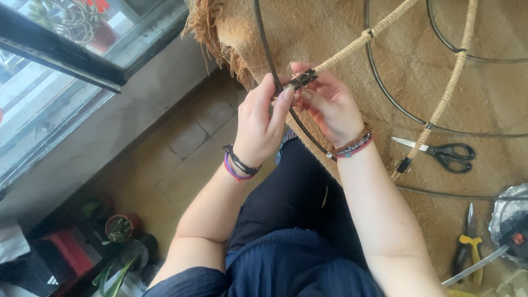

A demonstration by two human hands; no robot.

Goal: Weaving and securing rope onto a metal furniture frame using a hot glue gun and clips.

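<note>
A round frame of dark metal rings (379,82) with spokes lies over a tan fringed rug (330,33). One spoke (363,38) is wrapped in pale cord up to its bare dark end (301,80), where it meets the outer ring. My left hand (261,124) pinches that end from the left, thumb and fingertips on the cord. My right hand (330,104) grips the same joint from the right, fingers curled under it. Both wrists wear braided bracelets.
Black-handled scissors (443,153) lie on the rug to the right. Yellow-handled pliers (467,245) and a foil-lined dish (509,217) sit at the lower right. A second wrapped spoke (451,82) runs down the frame. Potted plants (118,228) stand on the tiled floor by a window.
</note>
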